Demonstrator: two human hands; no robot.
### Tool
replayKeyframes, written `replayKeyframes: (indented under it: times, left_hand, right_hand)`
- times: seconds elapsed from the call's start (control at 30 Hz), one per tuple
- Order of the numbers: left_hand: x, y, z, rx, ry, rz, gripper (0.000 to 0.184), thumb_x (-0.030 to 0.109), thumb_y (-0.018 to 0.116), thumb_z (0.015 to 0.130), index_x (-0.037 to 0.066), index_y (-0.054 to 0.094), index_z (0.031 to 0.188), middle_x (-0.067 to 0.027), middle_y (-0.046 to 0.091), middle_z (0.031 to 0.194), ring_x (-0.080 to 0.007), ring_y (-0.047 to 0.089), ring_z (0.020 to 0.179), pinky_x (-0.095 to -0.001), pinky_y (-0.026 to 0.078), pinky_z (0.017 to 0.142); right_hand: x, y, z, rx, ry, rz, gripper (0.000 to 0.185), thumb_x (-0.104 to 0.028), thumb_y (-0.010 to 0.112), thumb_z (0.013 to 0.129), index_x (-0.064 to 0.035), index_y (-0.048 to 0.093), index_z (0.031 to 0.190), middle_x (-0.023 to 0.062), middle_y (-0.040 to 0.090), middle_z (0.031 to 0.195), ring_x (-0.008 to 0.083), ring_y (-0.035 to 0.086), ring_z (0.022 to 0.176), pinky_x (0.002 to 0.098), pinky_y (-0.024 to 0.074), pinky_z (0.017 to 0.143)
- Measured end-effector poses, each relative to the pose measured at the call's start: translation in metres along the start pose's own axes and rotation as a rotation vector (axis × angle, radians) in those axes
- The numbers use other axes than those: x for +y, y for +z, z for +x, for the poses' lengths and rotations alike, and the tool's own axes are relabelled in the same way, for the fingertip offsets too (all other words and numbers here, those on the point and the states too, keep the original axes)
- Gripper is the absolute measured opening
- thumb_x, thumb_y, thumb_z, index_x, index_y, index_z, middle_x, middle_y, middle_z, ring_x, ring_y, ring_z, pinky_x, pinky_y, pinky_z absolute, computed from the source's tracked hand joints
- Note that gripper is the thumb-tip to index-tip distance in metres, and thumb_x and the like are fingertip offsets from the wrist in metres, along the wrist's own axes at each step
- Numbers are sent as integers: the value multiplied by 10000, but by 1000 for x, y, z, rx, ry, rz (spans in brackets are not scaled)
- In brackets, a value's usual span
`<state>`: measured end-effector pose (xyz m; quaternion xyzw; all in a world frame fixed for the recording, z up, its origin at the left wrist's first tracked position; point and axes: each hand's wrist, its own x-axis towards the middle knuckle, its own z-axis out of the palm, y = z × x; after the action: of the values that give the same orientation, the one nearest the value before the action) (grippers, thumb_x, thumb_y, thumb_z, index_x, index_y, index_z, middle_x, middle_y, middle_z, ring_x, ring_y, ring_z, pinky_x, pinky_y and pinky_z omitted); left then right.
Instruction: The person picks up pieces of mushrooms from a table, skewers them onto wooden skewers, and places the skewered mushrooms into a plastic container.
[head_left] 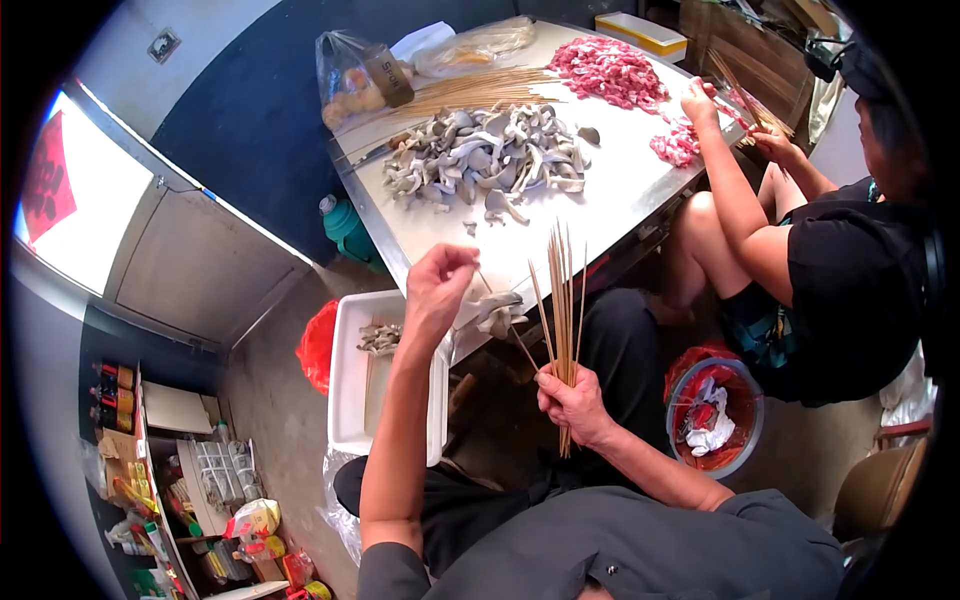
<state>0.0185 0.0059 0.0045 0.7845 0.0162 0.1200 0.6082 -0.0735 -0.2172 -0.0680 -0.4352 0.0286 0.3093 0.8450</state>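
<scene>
My right hand [575, 405] is closed around a bundle of thin wooden skewers [563, 330] that fans upward. One more skewer, tilted to the upper left, comes out of that hand and passes through pieces of grey mushroom [497, 314]. At the upper end of this skewer is my left hand [440, 290], its fingers pinched together; what lies between the fingertips is too small to tell. Beyond my hands, a heap of torn grey mushrooms [490, 155] covers part of the metal table [610, 200].
A white tub [345, 425] with skewered mushrooms stands left of my knees. Across the table's right side, a person [850, 260] holds skewers near red meat [610, 75]. A lined bin [715, 410] is at lower right, a cluttered shelf [190, 480] at lower left.
</scene>
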Motion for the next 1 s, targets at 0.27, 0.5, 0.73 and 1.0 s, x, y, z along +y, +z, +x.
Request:
replayKeyframes:
  times: [0.27,0.5,0.73,1.0]
  left_hand:
    - [-3,43,94,-31,707,857,328,8,592,712,101,668,1017,-75,617,1010,-283,531,1032,-402,434,880]
    - [-8,31,95,-60,717,979,106,37,658,678,71,654,779,-72,615,884,-294,556,968,-407,442,832]
    - [7,-3,44,61,317,405,120,37,667,776,7,640,888,-46,630,733,-87,589,653,-210,453,592]
    - [4,-3,-14,105,-121,-239,161,42,661,823,-27,641,966,-59,606,780,-128,585,667,-234,476,631]
  right_hand:
    - [-8,-9,-2,54,-22,-17,130,-169,604,918,-56,552,957,22,557,630,33,384,413,177,293,376]
    - [-5,-11,-5,54,-30,-20,133,-171,607,915,-59,552,959,18,557,627,30,394,423,174,299,380]
    - [-5,-4,-7,12,-22,-12,131,-170,606,915,-59,548,955,16,557,629,27,389,423,171,293,377]
    - [0,1,-13,-21,3,-9,129,-161,606,915,-61,544,967,15,563,627,26,387,416,174,282,373]
